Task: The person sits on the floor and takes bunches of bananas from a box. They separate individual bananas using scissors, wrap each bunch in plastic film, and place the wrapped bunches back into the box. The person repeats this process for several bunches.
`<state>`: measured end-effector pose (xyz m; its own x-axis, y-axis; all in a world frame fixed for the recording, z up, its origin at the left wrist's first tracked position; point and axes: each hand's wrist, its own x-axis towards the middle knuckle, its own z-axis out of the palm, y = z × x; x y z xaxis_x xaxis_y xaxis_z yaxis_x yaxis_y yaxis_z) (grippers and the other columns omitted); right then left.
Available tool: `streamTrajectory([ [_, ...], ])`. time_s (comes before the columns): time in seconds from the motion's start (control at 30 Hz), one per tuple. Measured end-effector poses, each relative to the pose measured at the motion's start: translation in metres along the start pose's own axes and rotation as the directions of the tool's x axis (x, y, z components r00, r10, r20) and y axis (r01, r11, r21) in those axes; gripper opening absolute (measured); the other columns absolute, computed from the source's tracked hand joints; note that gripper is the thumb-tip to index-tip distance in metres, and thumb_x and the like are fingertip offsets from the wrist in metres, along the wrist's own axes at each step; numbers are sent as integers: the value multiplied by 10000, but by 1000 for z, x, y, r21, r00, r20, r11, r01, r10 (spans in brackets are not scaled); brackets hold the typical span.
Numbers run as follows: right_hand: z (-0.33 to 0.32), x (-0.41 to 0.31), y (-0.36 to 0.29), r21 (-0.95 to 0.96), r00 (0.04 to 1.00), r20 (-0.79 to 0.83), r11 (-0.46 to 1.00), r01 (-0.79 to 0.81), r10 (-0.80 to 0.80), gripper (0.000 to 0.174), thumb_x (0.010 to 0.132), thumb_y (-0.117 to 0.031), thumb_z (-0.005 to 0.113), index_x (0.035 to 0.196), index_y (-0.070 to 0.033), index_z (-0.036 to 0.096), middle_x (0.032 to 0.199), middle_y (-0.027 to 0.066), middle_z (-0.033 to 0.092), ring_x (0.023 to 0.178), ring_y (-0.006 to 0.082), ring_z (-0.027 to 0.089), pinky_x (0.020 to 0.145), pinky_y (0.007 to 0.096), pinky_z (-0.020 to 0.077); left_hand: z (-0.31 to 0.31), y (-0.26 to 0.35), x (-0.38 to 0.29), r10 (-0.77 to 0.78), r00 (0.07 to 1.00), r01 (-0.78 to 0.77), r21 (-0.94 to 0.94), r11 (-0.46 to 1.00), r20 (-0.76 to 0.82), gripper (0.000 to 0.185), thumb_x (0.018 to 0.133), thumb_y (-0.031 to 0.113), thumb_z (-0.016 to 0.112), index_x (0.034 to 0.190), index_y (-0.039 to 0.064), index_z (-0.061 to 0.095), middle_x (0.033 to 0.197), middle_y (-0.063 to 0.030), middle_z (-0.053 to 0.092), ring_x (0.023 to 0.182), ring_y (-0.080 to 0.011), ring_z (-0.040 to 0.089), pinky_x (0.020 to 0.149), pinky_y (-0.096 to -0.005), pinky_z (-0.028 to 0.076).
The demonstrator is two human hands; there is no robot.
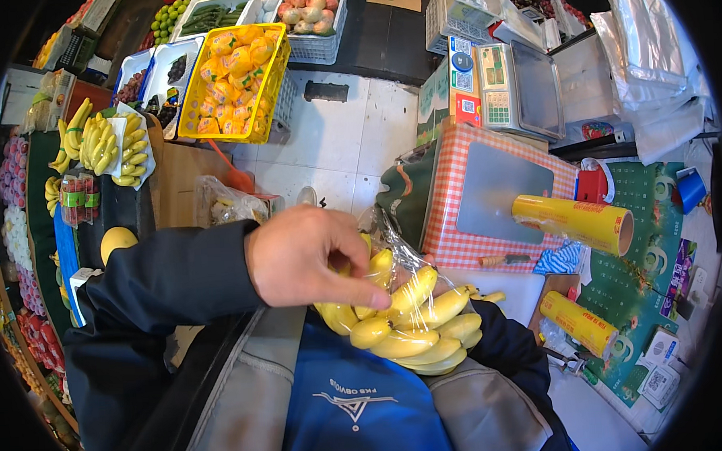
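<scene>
A bunch of yellow bananas (423, 337) rests over my lap, covered in part by shiny clear plastic film (405, 248). My left hand (311, 258) is over the left side of the bunch, its fingers bent and its thumb lying against the film-covered fruit. Whether film is pinched between its fingers is hidden. From the far side my right hand (429, 260) supports the bunch; only a bit of it shows past the film. The right forearm in its dark sleeve passes behind the bananas. Beneath the bunch hangs a blue apron (356, 401).
On the right, a film roll (563, 219) lies by a grey board (501, 183) on a checked cloth, near a wooden-handled knife (503, 260). Another roll (580, 325) lies lower. A weighing scale (515, 92) stands beyond. Left are a yellow fruit crate (282, 78) and more bananas (99, 143).
</scene>
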<state>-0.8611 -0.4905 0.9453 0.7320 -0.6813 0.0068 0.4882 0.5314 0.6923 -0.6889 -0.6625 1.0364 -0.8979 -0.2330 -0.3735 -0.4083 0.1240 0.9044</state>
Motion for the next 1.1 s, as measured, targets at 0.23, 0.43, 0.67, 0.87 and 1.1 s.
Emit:
streamTrajectory([
  [0.23,-12,47,8,360,585,775,593,-720,240,471,1001,-385,476,1387,-122,417,1192,224,572,886,372,648,593,530,571,24,-8,-6,255,875,-434,-436,789,-411,199,1003,131,505,851,3,525,751,-27,516,653,-103,481,644,-260,411],
  [0.43,-23,34,-17,320,652,616,615,-721,442,289,986,-369,469,1165,-151,534,1040,153,633,884,400,638,712,600,465,26,7,-16,-154,914,-45,-471,881,-375,208,987,216,560,873,50,507,646,40,461,586,-34,377,528,-219,311],
  [0.67,-33,75,-11,-10,327,807,565,-825,492,245,996,-240,466,1166,-78,537,1088,152,622,1072,391,574,887,609,418,7,27,-13,-363,932,343,-299,891,-15,159,855,119,747,886,-33,715,735,-15,650,672,-40,545,618,-199,431],
  [0.87,-11,106,-16,-3,151,789,250,-968,595,291,971,-230,516,1181,-28,516,1198,189,555,1132,433,517,931,592,388,9,28,-10,-141,936,-87,-601,794,-322,173,904,129,691,906,-44,709,852,-74,708,771,-85,621,726,-236,500],
  [1.1,-11,99,-1,147,272,785,258,-955,556,365,965,-196,527,1271,-11,450,1246,169,517,1142,329,512,922,459,425,-8,-16,6,-242,892,-87,-670,737,-382,272,896,277,704,825,14,711,538,42,510,432,-27,349,410,-223,225],
])
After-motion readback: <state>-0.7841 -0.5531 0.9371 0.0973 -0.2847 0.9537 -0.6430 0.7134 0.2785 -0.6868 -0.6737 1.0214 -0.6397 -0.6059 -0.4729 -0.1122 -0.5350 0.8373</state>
